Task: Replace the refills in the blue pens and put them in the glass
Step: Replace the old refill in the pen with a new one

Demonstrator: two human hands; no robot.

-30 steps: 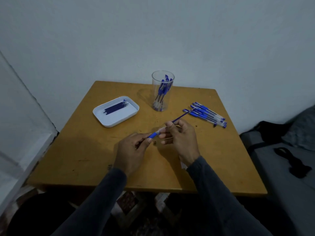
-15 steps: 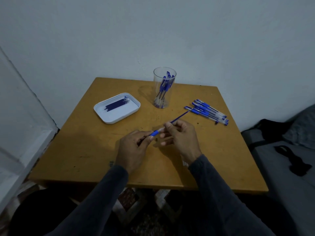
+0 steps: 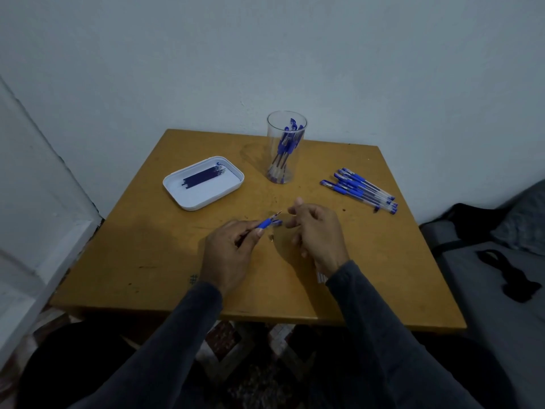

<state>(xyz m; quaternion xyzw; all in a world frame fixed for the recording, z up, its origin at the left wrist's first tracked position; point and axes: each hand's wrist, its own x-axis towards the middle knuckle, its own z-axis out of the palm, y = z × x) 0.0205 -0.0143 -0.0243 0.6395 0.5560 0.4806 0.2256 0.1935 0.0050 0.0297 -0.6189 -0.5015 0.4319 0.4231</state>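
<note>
My left hand point(image 3: 230, 252) pinches a pen's blue grip section point(image 3: 266, 223), its metal tip pointing up and right toward my right hand point(image 3: 317, 234). My right hand hovers just right of it with fingers curled. A clear plastic end point(image 3: 321, 278) shows under its wrist, and what the fingers hold is hidden. A small blue piece point(image 3: 278, 222) sits between the hands and a tiny dark bit point(image 3: 271, 237) lies on the table. The glass point(image 3: 286, 147) at the back holds several blue pens. More blue pens point(image 3: 361, 190) lie at the right. A white tray point(image 3: 203, 183) at the left holds dark refills point(image 3: 203, 177).
The wooden table point(image 3: 147, 261) stands against a pale wall, with a white ledge at the left. Right of the table is a grey seat with dark straps point(image 3: 510, 276). The table's front edge is close to my arms.
The long dark refill that stuck out up and right from between my hands is gone from view. My hands have parted, and the left hand keeps the blue grip section.
</note>
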